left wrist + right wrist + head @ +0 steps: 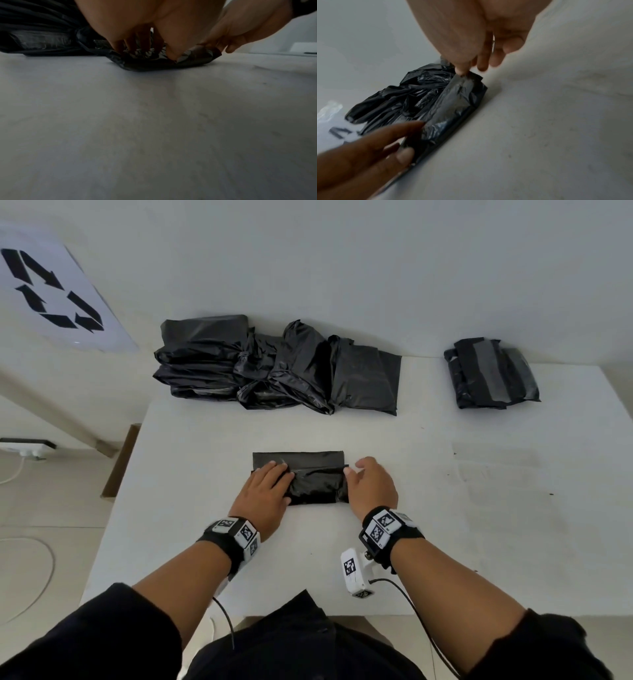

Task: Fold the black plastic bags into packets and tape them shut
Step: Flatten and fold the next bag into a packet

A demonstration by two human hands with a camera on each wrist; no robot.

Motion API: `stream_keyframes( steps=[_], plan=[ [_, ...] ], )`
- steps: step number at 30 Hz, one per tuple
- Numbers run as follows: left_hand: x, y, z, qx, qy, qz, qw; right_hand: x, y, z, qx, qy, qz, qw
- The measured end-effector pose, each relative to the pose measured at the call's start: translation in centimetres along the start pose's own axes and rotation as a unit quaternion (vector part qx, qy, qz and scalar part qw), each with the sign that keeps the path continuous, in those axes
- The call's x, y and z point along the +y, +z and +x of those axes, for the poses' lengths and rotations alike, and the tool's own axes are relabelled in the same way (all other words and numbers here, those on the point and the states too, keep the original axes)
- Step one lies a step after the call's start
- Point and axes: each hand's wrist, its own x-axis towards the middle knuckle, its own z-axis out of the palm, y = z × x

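On the white table (445, 525), close in front of the person, a folded, crinkled black plastic bag (317, 482) lies with its long axis running left to right between the hands. The left hand (265, 491) presses its left end with flat fingers; the right hand (371, 487) pinches the right edge. Farther back lie a glossy heap of loose black bags (274, 368) and, to the right, a taped black packet (491, 373).

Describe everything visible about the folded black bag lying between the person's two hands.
The folded black bag is thin, glossy, crinkled plastic, folded into a flat, roughly rectangular packet with a flap layered across it. It lies on the white table, near the person, in front of the heap of black bags. The left hand presses flat on its left end; the right hand pinches its right edge, thumb on top. No tape is clearly visible on it.
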Motion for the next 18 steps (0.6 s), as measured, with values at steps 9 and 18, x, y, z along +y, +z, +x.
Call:
stream_keyframes(
  steps=[9,18],
  plan=[
    [-0.3,0.6,0.1,-0.091,-0.028,-0.011,0.995,-1.0,2.9,-0.9,-0.169,-0.339,-0.239,0.894],
    [-2.1,1.8,-1.3,-0.133,-0.062,0.011,0.989,-0.1,3.1,-0.9,-0.197,-0.266,-0.22,0.918]
  ],
)
